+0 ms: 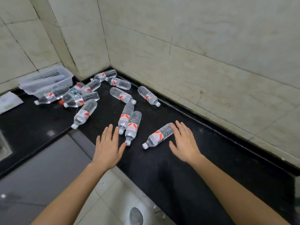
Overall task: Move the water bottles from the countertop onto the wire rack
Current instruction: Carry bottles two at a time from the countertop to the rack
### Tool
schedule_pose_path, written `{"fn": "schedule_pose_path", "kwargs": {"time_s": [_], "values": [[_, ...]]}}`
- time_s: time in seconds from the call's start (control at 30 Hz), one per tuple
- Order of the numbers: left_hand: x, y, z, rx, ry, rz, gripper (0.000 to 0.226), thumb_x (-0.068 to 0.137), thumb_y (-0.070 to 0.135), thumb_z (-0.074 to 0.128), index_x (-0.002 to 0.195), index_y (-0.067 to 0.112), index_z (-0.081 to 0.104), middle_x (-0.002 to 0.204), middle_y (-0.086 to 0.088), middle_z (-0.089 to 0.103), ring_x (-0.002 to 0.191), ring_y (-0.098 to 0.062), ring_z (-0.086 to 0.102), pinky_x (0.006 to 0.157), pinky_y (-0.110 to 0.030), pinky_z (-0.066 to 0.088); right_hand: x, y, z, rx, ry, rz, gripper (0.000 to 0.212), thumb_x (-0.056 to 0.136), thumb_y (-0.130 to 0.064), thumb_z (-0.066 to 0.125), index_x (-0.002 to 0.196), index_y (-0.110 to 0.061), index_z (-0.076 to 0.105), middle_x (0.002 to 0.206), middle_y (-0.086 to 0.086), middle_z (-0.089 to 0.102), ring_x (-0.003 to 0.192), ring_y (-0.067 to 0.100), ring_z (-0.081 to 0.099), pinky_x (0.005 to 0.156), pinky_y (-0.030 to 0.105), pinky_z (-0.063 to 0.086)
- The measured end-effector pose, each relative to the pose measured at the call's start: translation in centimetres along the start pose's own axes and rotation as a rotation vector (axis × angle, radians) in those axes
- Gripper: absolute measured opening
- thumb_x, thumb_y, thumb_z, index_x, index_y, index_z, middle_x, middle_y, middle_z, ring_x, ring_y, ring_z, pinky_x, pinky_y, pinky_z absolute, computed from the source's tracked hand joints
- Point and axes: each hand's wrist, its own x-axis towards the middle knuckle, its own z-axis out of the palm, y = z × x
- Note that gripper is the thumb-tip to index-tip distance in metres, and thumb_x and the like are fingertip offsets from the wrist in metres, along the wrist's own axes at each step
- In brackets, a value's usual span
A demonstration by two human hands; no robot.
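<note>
Several clear water bottles with red-and-white labels lie on their sides across the black countertop [186,159]. The nearest bottle [158,136] lies just left of my right hand [184,142], whose straight fingers reach its base end. Two bottles [133,125] lie side by side just right of my left hand [108,146], whose spread fingers hover over the counter's front edge; its thumb is close to one cap. Neither hand holds anything. More bottles [81,96] pile up toward the back corner. No wire rack is in view.
A white plastic basket [37,80] stands at the back left against the tiled wall [211,54], with a paper [8,101] beside it. The counter forms an L; a tiled floor [113,200] and a grey cabinet front [40,168] lie below.
</note>
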Motion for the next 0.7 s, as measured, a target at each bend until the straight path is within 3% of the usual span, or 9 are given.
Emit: {"fn": "schedule_pose_path", "kwargs": {"time_s": [0.1,0.17,0.33,0.4,0.5,0.6,0.7], "values": [[4.3,-1.3,2.4,0.043,-0.099,0.069,0.076,0.096,0.048,0.054,0.156,0.01,0.028,0.165,-0.019,0.019,0.152,-0.037,0.02,0.116,-0.058,0.028,3.4,0.3,3.2,0.015,-0.033,0.024,0.078,0.089,-0.023,0.064,0.157,-0.01,0.028,0.166,0.015,0.025,0.155,0.033,0.019,0.123,0.053,0.023],[7.0,-2.0,4.3,0.102,-0.201,0.132,0.077,0.096,0.048,0.054,0.157,0.011,0.024,0.165,-0.018,0.018,0.152,-0.036,0.019,0.117,-0.056,0.028,5.8,0.8,5.5,0.011,-0.119,0.061,0.081,0.089,-0.02,0.064,0.159,-0.011,0.023,0.167,0.011,0.02,0.156,0.029,0.013,0.125,0.05,0.018],[12.8,-3.6,8.6,0.188,-0.359,0.262,0.082,0.092,0.051,0.056,0.156,0.011,0.025,0.15,-0.015,0.04,0.134,-0.035,0.044,0.103,-0.051,0.044,10.4,0.2,10.0,-0.019,-0.275,0.134,0.094,0.087,-0.015,0.064,0.162,-0.018,0.007,0.169,0.01,0.006,0.156,0.032,0.001,0.126,0.05,0.003],[14.6,-3.6,9.7,0.21,-0.404,0.297,0.086,0.091,0.048,0.057,0.158,0.013,0.016,0.157,-0.015,0.026,0.14,-0.035,0.036,0.106,-0.049,0.041,11.6,-0.6,11.0,-0.091,-0.358,0.108,0.098,0.088,-0.008,0.062,0.162,-0.021,-0.001,0.17,0.01,-0.006,0.156,0.038,-0.008,0.125,0.055,0.0],[15.8,-3.5,10.7,0.306,-0.483,0.406,0.094,0.09,0.034,0.062,0.159,0.014,0.002,0.167,-0.018,-0.007,0.152,-0.038,0.009,0.115,-0.05,0.032,12.6,-1.8,12.4,-0.285,-0.472,-0.036,0.101,0.091,-0.007,0.063,0.162,-0.021,-0.008,0.17,0.009,-0.015,0.154,0.04,-0.016,0.123,0.059,-0.003],[17.1,-4.5,11.6,0.584,-0.479,0.674,0.093,0.098,0.028,0.054,0.157,0.017,-0.016,0.16,-0.021,-0.03,0.153,-0.042,-0.011,0.119,-0.058,0.018,13.6,-2.2,13.1,-0.387,-0.546,-0.079,0.091,0.098,-0.016,0.058,0.162,-0.017,-0.006,0.171,0.01,-0.009,0.155,0.038,-0.012,0.125,0.056,-0.002],[19.9,-5.2,12.5,0.748,-0.406,0.922,0.095,0.098,0.025,0.055,0.155,0.02,-0.021,0.152,-0.024,-0.04,0.147,-0.044,-0.026,0.118,-0.067,0.003,14.4,-2.2,13.0,-0.396,-0.55,-0.03,0.085,0.099,-0.019,0.057,0.162,-0.014,0.001,0.17,0.01,0.011,0.157,0.034,0.003,0.126,0.051,0.005]]}}
